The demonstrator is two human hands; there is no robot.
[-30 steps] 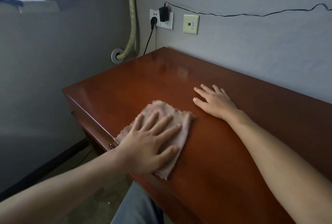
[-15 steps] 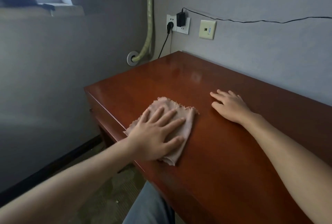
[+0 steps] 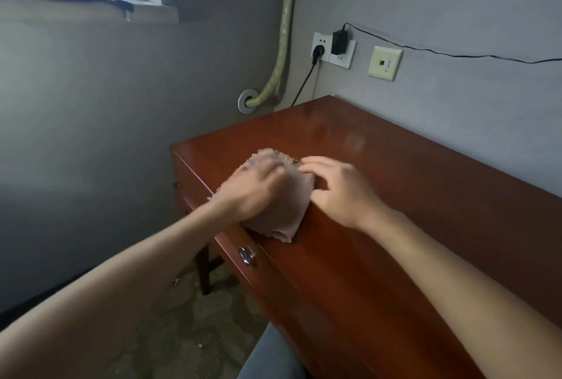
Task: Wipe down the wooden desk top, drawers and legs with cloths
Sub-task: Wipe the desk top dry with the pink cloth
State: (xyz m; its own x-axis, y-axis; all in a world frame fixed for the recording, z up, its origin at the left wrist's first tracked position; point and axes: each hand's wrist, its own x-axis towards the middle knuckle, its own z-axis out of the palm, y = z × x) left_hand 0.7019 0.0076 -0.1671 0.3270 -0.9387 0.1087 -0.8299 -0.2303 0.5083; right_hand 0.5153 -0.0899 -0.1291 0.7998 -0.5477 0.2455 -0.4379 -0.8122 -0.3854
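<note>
A pinkish-beige cloth (image 3: 284,217) lies on the glossy red-brown wooden desk top (image 3: 410,214), near its front left corner and partly over the front edge. My left hand (image 3: 252,193) lies on top of the cloth, blurred by motion, its fingers spread over the fabric. My right hand (image 3: 343,193) is beside it, arched, with bent fingertips touching the cloth's right edge. Below the cloth, the drawer front shows a metal ring handle (image 3: 247,256). One desk leg (image 3: 204,269) stands underneath.
The desk stands against a grey wall with a socket, a black adapter (image 3: 338,42) and its thin cable running right. A padded pipe (image 3: 281,53) drops into the corner left of the desk. Patterned carpet (image 3: 170,327) and my knee lie below the front edge.
My right hand slid left across the desk top from its spot apart and now touches the cloth. The left hand moved with the cloth towards the left corner. The view shifted left.
</note>
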